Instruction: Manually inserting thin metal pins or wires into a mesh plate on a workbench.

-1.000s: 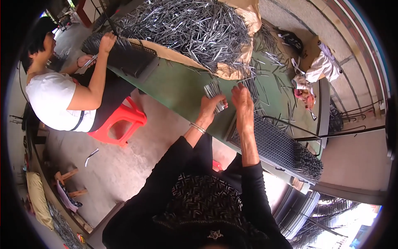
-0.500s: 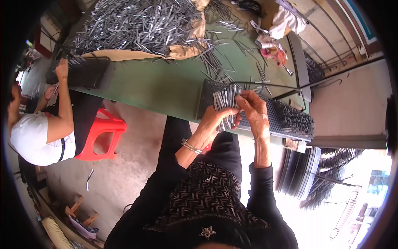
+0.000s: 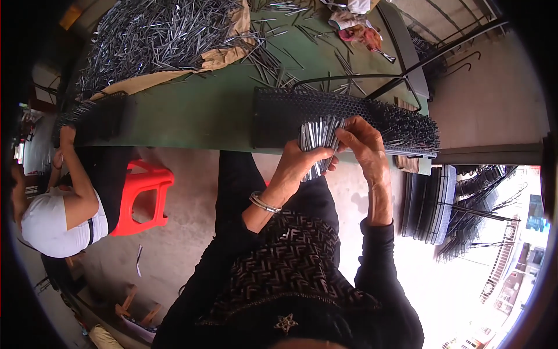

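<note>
A fanned bundle of thin grey metal strips [image 3: 317, 135] is gripped in my left hand [image 3: 293, 163], thumb across its front. My right hand [image 3: 367, 148] is closed at the bundle's right edge, thumb and fingertips pinching at the strips there; which ones they hold is partly hidden. Just beyond both hands, along the table's near edge, lies a black perforated tray [image 3: 273, 119]. Several dark strips stand upright in holes at its right end [image 3: 410, 129].
A large heap of metal strips [image 3: 157, 41] lies on brown paper [image 3: 224, 57] on the green table [image 3: 186, 116]. Loose strips and crumpled cloth [image 3: 363, 36] sit farther right. A black rod frame [image 3: 354, 77] crosses the tray. At left, a person [image 3: 61, 218] works near a red stool [image 3: 142, 198].
The view has shifted, so the tray shows more fully beyond my hands. My hands still hold the bundle, and its strips look slightly more fanned.
</note>
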Demonstrator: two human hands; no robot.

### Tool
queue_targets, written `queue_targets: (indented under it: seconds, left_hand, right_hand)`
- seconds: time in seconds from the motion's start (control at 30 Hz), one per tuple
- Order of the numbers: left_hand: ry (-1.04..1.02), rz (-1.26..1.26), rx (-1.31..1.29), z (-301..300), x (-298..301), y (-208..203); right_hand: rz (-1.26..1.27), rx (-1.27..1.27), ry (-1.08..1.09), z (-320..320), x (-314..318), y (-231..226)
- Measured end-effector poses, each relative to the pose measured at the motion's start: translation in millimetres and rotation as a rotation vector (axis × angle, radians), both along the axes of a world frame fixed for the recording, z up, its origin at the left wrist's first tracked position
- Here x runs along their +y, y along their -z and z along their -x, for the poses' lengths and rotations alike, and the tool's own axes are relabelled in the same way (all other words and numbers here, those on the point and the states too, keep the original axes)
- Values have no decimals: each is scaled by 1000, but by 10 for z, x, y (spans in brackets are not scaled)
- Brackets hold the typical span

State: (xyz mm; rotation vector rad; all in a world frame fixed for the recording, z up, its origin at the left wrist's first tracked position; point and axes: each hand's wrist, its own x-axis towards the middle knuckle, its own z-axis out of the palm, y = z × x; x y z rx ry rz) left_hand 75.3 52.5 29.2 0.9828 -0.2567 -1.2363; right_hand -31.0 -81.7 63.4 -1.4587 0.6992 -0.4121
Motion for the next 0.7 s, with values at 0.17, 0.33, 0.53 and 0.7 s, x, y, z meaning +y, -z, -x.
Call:
queue_targets:
  seconds: [0.17,0.33,0.53,0.7]
  left_hand:
    - [48,-48,-26,23,-18,37]
    - [31,-45,-22,36,-47,60]
    - [80,-37,-110,32,-52,93]
    - [98,-32,-95,52,-58,95]
  right_hand:
    - [-25,-18,21,105,-27,52]
    - [0,80,49,113,-1,69]
    - [-3,60,74,132,12,58]
    - [53,87,-23,220,-95,140]
